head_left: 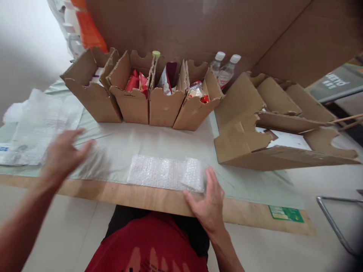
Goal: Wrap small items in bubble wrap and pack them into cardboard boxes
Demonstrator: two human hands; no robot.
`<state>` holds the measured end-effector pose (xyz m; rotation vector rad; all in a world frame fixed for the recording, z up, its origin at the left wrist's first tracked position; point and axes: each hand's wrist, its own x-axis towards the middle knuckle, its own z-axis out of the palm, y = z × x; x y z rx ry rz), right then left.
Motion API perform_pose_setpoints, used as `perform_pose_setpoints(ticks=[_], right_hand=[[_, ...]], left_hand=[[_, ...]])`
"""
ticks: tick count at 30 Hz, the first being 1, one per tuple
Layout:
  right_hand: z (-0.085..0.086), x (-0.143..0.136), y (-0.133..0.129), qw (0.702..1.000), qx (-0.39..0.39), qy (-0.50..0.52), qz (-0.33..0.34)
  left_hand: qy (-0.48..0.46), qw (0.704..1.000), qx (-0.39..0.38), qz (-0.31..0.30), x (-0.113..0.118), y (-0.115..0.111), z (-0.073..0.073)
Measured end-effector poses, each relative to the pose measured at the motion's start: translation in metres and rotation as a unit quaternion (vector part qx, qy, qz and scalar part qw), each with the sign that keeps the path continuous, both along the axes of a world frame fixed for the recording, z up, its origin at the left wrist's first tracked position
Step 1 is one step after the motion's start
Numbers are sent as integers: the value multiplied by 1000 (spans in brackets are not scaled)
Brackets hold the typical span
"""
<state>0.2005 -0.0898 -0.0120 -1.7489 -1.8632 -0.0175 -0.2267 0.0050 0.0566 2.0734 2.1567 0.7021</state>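
Note:
A flat strip of bubble wrap [167,173] lies near the front edge of the table, its right end folded over. My right hand [208,200] is at that right end, thumb and fingers apart around its corner. Whether the fingertips press on it I cannot tell. Off to the left, my left hand [66,151] is over the table beside a heap of clear bubble wrap bags [36,121]. It is blurred by motion, with thumb and fingers spread and nothing seen in it.
Several cardboard bins [129,105] with packets stand in a row at the back. A larger cardboard box [244,139] holding white items is on the right. Two clear bottles [227,71] stand behind. A metal frame [331,215] is beyond the table's right end.

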Motion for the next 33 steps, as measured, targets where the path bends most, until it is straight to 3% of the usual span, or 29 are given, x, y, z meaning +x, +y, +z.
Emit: perform_pose_setpoints(ticks=[3,6,10,14,18,21,25,27,29,31,33], right_hand=[[-3,-5,12,999,-25,-43,21],[-8,16,17,1000,-5,-4,-28],[-11,61,5,969,-4,175,-174],[-9,76,-9,927,-18,310,-210],[-7,66,-2,956,-5,228,-186],[-9,70,4,981,-5,121,-153],[-7,84,3,985,43,28,-166],[0,71,9,988,59,31,-136],[8,36,24,997,35,44,-51],[14,-11,44,996,-33,40,67],[15,-52,62,981,-114,21,158]], left_hand=[[34,995,-39,-85,75,-13,-32],[78,986,-70,-132,112,-15,-50],[97,977,-104,-157,121,-12,-50],[14,978,-165,-126,130,-14,-32],[-40,981,-183,-39,130,-11,-19],[12,986,-164,-41,122,-8,-25],[77,995,-10,-68,126,-20,-41],[68,990,64,-108,144,-30,-46],[58,978,83,-185,169,-38,-50],[70,964,51,-250,192,-41,-55],[99,961,-5,-260,203,-42,-61]])
